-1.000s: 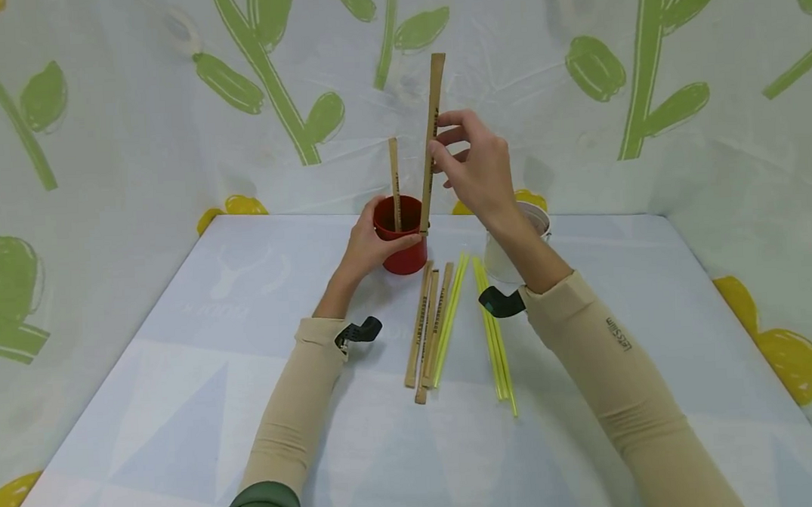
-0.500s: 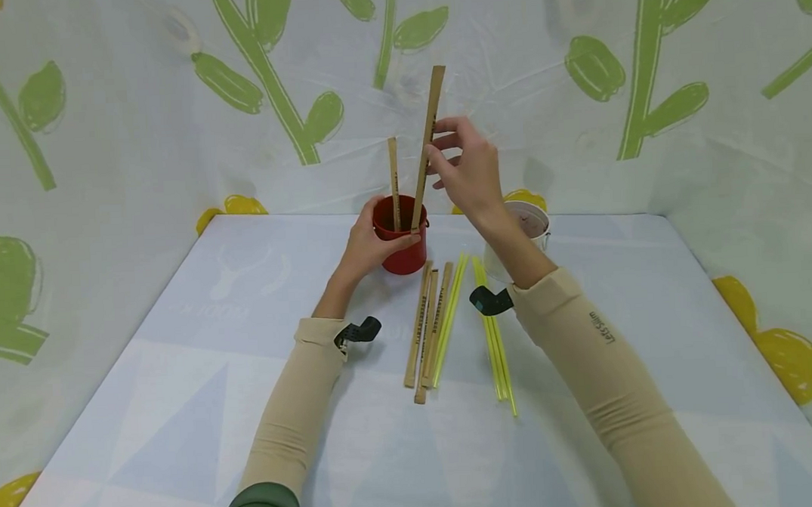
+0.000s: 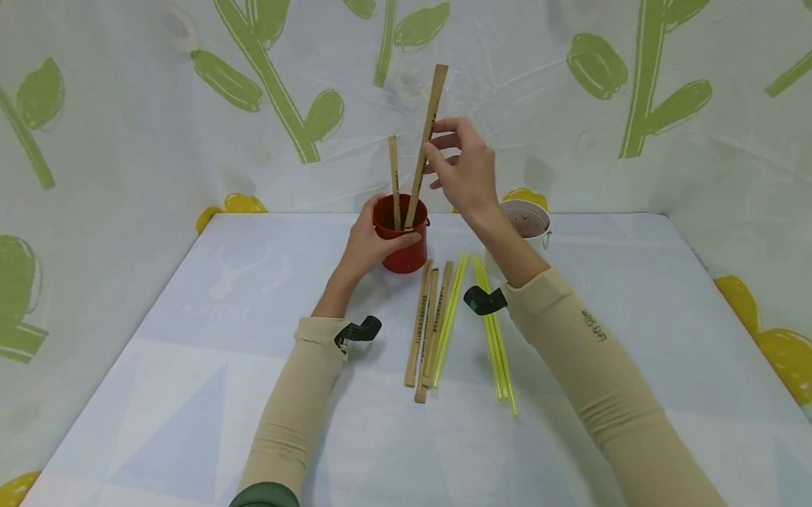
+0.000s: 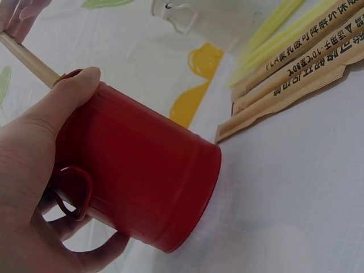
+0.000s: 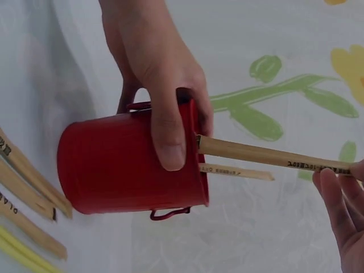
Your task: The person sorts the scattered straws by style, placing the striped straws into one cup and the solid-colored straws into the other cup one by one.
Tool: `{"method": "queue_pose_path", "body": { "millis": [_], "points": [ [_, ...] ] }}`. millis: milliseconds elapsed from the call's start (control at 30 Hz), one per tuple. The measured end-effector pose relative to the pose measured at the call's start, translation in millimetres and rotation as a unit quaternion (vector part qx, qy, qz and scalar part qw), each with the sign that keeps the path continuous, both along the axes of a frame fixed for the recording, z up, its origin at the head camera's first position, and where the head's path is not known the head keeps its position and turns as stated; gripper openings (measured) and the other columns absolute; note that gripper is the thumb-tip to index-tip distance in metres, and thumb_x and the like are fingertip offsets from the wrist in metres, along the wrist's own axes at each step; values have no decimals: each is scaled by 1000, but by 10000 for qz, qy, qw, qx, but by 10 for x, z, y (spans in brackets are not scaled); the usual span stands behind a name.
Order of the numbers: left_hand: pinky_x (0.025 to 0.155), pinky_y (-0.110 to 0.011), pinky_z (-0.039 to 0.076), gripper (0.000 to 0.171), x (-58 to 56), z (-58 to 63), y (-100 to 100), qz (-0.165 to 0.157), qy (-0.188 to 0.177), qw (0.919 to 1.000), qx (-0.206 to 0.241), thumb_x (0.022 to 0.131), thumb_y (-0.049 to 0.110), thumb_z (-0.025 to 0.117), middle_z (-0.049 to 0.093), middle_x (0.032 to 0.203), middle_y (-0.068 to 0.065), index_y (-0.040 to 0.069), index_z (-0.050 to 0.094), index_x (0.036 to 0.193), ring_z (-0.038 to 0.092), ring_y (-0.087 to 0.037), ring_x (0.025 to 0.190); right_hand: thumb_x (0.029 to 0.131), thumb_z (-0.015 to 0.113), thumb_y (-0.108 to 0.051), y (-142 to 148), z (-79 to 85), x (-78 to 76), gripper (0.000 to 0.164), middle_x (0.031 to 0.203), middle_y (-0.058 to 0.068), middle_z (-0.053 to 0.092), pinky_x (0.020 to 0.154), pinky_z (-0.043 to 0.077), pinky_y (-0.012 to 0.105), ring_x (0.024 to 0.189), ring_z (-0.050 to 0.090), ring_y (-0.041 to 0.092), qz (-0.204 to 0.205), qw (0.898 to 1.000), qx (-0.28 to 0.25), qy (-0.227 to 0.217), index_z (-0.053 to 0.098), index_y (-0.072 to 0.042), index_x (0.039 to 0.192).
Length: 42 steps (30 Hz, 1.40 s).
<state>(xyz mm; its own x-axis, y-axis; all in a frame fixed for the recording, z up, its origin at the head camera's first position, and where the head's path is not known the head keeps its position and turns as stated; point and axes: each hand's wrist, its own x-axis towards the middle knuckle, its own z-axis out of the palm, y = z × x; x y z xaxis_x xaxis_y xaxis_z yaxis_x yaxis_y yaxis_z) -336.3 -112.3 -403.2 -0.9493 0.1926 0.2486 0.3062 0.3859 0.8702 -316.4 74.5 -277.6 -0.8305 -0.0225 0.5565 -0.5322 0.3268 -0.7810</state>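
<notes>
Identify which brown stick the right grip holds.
The tilted stick, pinched by the right grip, lower end at the mouth of the red pail. Another stands unheld inside it; three lie on the table.

Glossy met matt.
The red bucket (image 4: pixel 136 165) looked like glossy metal, the brown wrappers (image 3: pixel 428 328) matt paper, the yellow straws (image 3: pixel 450 319) smooth plastic, the sleeves (image 3: pixel 284 425) cloth.

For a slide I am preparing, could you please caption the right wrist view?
Left hand grips a red bucket; right hand holds a brown stick at its mouth, beside another stick standing inside.
</notes>
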Motion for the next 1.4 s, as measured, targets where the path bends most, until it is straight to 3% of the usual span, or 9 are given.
{"method": "queue_pose_path", "body": {
  "millis": [300,533,733,1133,1400],
  "points": [
    [107,-41,47,88,1,-12,6,17,-13,10000,-32,77,42,81,48,143,4,24,31,147,46,-14,132,96,63,-15,-31,-288,-103,29,104,16,71,59,60,40,76,74,30,87,9996,226,-141,55,-6,123],
    [108,-41,47,88,1,-11,1,52,50,9999,-92,78,41,81,48,144,3,23,30,148,46,-15,132,97,62,-18,-114,-527,-106,30,107,15,71,55,59,30,75,74,25,132,9960,699,-538,55,-8,124],
    [107,-42,47,87,-6,-20,1,15,104,9999,-37,78,40,81,48,143,2,22,30,147,46,-15,131,97,61,-19,-148,-673,-113,29,110,15,71,62,60,31,80,74,28,10,9915,1116,-661,56,-7,123],
    [106,-40,48,88,-23,-24,-3,-8,125,9999,21,79,39,81,48,142,2,21,29,148,48,-15,129,95,64,-18,-195,-731,-142,28,107,15,73,77,61,36,83,72,27,-81,9879,1407,-649,59,-5,118],
    [107,-43,47,89,-27,-33,-5,2,168,9998,47,78,38,82,49,141,-1,19,30,148,48,-17,128,93,68,-17,-158,-711,-170,27,105,15,73,67,61,34,81,74,26,-75,9893,1314,-636,62,-4,116]
  ]
}}
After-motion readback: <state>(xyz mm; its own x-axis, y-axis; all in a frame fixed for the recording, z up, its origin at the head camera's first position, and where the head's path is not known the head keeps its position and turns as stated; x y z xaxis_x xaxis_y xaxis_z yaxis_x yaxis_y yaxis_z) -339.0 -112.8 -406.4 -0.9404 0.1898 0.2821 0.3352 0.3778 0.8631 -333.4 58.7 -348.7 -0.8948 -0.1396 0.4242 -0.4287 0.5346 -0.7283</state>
